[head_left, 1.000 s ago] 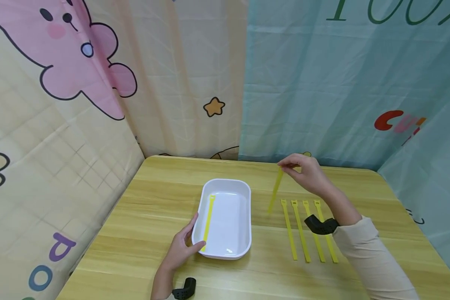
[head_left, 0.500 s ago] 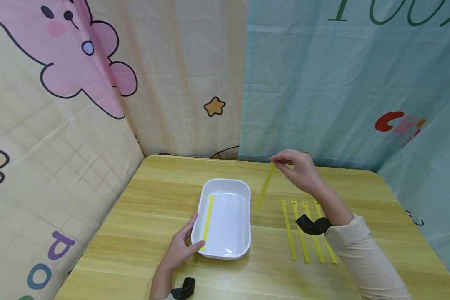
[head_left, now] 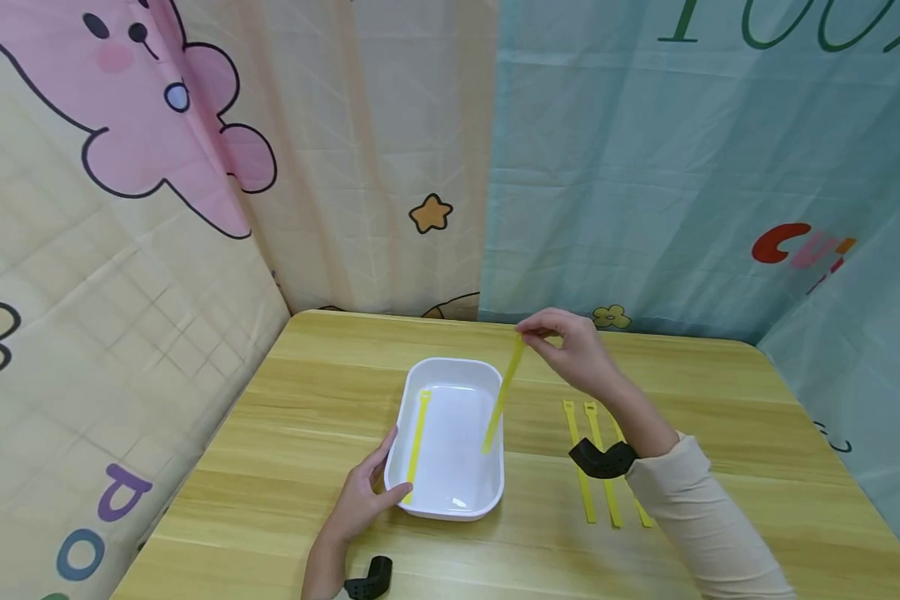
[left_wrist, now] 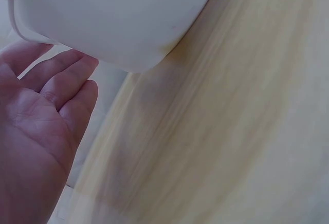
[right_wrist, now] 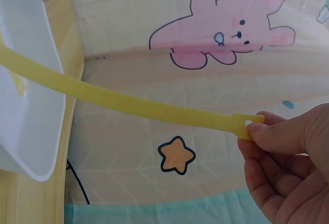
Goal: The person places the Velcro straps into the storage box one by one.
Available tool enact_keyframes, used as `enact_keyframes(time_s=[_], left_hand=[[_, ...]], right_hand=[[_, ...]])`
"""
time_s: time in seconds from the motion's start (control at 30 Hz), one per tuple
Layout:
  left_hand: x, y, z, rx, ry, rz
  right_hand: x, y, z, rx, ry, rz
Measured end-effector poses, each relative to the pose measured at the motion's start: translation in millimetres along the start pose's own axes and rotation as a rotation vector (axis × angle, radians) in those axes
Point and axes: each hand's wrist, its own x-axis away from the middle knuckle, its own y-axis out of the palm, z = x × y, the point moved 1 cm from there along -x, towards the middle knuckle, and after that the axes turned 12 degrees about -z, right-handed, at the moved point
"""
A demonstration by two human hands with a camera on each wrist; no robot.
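Observation:
My right hand [head_left: 566, 350] pinches a yellow cable strap [head_left: 504, 396] by its slotted head. The strap hangs down at a slant, its lower end overlapping the right side of a white tray [head_left: 457, 471] in the head view. In the right wrist view, thumb and forefinger hold the strap's head [right_wrist: 241, 124]. My left hand [head_left: 360, 496] grips the tray's near left corner, thumb over the rim and fingers along the outer wall. A second yellow strap [head_left: 418, 442] lies lengthwise inside the tray, along its left side. The left wrist view shows the fingers beside the tray's wall [left_wrist: 103, 18].
Several more yellow straps [head_left: 587, 500] lie side by side right of the tray, partly hidden by my right forearm and its black wrist mount [head_left: 602, 459]. All of it stands on a wooden table [head_left: 270, 467], with printed curtains [head_left: 360, 167] behind and at the sides.
My right hand has moved left with the dangling strap, from above the table near the row of straps to the tray's right edge. My left hand and the tray stay put.

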Motion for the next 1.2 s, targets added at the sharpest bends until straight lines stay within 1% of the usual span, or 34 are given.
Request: enact_keyframes(time_s=[0.07,0.1,0.13,0.27,0.3,0.33,0.5,0.7,0.9,1.07,1.2], left_hand=[[0.3,0.5,-0.2,-0.001,-0.001,0.002],[0.4,0.6,-0.1,-0.001,-0.001,0.002],[0.4,0.6,0.1,-0.002,-0.001,0.003],[-0.3,0.0,1.5,-0.004,-0.003,0.002],[-0.5,-0.1,1.9,-0.005,-0.004,0.001],[-0.8,-0.2,2.2,-0.006,-0.006,0.001],[-1.2,-0.6,2.3,-0.002,-0.005,-0.001],[-1.1,-0.1,0.8,0.009,0.015,0.001],[-1.5,0.4,0.7,0.01,0.025,-0.002],[-0.8,0.5,0.9,0.016,0.026,0.004],[-0.7,0.5,0.3,0.018,0.028,0.005]], right_hand=[[-1.2,1,-2,-0.008,-0.011,0.003],[-2.0,1,-8,-0.014,-0.017,0.005],[-2.7,2,-8,-0.023,-0.019,0.005],[-5.0,9,-10,-0.049,-0.009,-0.003],[-5.4,12,-10,-0.053,-0.008,-0.008],[-5.6,16,-5,-0.058,-0.006,-0.015],[-5.1,34,-5,-0.082,-0.037,-0.04],[-4.0,55,-6,-0.155,-0.064,-0.079],[-2.8,68,-8,-0.201,-0.048,-0.116],[0.0,77,-11,-0.221,-0.033,-0.172],[2.0,83,-13,-0.26,-0.021,-0.202]])
